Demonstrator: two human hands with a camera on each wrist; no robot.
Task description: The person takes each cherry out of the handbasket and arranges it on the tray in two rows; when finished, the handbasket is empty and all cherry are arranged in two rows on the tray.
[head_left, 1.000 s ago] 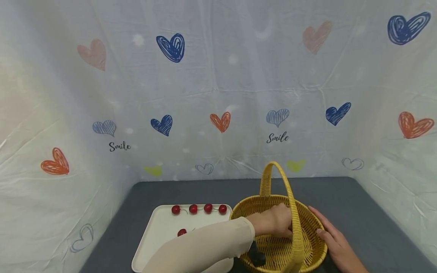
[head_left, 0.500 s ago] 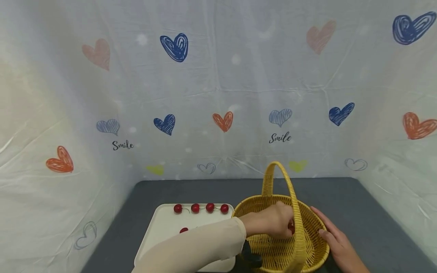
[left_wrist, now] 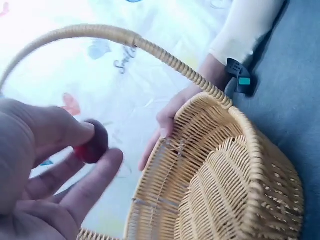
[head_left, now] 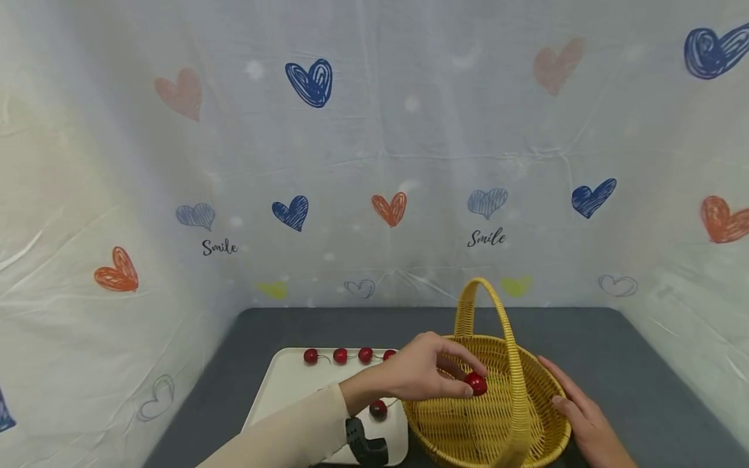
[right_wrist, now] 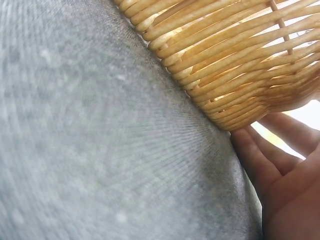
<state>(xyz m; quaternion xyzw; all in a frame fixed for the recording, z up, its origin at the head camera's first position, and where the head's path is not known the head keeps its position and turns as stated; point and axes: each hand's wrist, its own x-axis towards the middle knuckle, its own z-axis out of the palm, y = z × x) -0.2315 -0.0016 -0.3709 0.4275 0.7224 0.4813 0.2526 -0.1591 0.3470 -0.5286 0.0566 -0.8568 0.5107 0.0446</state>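
Observation:
Over the yellow wicker basket (head_left: 468, 435), my left hand (head_left: 418, 370) pinches a red cherry (head_left: 476, 383) between thumb and fingers. The left wrist view shows the cherry (left_wrist: 95, 142) close up, above the rim and apart from the weave. My right hand (head_left: 588, 416) rests at the basket's right side, thumb on the rim and straight fingers along the outer wall. In the right wrist view its fingers (right_wrist: 260, 155) touch the wicker low down. Several cherries with stems (head_left: 341, 355) lie along the far edge of the white tray (head_left: 281, 377); a darker cherry (head_left: 378, 409) lies nearer.
The basket's tall arched handle (head_left: 517, 390) rises to the right of my left hand. My left forearm (head_left: 287, 429) covers part of the tray. A black wrist device (head_left: 365, 445) sits below the left sleeve. Behind the grey tabletop (head_left: 328, 322) hangs a heart-printed curtain (head_left: 351, 149).
My left hand has come up and back to the left from inside the basket, and its cherry now shows fully. The right hand stays at the rim. The head view has turned slightly left.

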